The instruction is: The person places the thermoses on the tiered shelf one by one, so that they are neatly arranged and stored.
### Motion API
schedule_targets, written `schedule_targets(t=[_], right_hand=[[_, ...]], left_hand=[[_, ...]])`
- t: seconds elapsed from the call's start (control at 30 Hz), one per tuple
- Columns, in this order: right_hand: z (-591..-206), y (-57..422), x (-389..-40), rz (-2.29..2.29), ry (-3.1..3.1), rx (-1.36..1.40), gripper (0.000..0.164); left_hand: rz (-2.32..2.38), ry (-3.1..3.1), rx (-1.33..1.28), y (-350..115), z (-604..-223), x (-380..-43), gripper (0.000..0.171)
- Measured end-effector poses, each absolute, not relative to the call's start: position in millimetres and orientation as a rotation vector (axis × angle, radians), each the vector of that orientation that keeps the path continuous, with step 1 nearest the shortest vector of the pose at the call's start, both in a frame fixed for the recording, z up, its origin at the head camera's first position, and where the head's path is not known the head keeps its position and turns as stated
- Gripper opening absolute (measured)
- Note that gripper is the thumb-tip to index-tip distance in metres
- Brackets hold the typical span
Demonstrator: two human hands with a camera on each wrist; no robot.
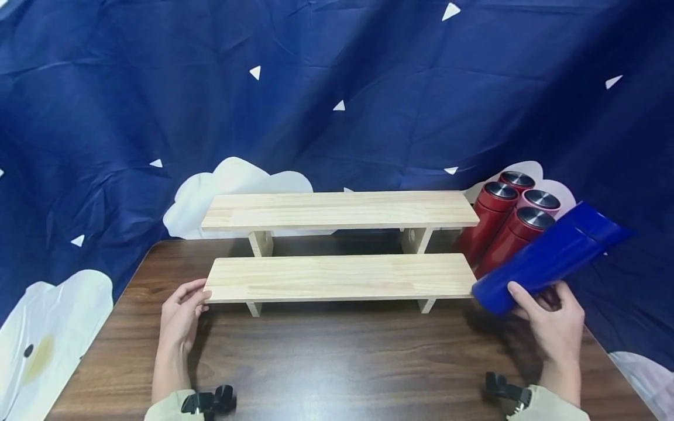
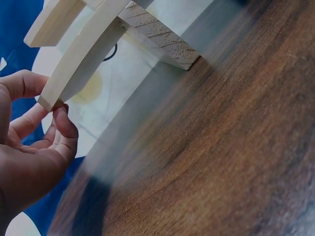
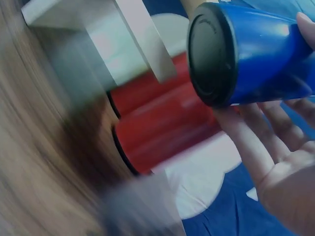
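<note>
A two-tier wooden shelf (image 1: 337, 279) stands on the table, its light planks bare on top. At the left end of the lower plank, my left hand (image 1: 181, 313) pinches the board's edge between thumb and fingers, as the left wrist view (image 2: 39, 128) also shows. My right hand (image 1: 555, 318) grips a blue thermos bottle (image 1: 547, 257) near its lower part, tilted with its top leaning right. The bottle's black base (image 3: 212, 54) faces the right wrist camera, off the table. Behind it stand several red thermos bottles (image 1: 487, 219) and a pink one (image 1: 542, 200).
The brown wooden table (image 1: 337, 356) reaches to a dark blue curtain (image 1: 337, 70) with white shapes behind it. The bottle group stands close against the shelf's right end. Black straps with mounts (image 1: 210, 400) sit at both wrists.
</note>
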State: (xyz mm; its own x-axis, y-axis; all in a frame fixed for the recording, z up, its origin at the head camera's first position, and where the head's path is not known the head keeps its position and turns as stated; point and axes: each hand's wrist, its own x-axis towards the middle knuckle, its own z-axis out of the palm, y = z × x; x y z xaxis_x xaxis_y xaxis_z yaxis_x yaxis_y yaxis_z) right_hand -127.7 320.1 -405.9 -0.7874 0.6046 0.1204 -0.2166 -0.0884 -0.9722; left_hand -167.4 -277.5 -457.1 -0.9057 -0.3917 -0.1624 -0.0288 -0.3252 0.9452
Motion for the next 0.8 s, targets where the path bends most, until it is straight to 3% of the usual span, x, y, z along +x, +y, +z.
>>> schedule_targets(t=[0.8], right_hand=[[-390, 251, -166, 2.112, -1.546, -0.126, 0.035]], left_hand=[[-2.328, -1.674, 0.53, -277, -460, -168, 0.022]])
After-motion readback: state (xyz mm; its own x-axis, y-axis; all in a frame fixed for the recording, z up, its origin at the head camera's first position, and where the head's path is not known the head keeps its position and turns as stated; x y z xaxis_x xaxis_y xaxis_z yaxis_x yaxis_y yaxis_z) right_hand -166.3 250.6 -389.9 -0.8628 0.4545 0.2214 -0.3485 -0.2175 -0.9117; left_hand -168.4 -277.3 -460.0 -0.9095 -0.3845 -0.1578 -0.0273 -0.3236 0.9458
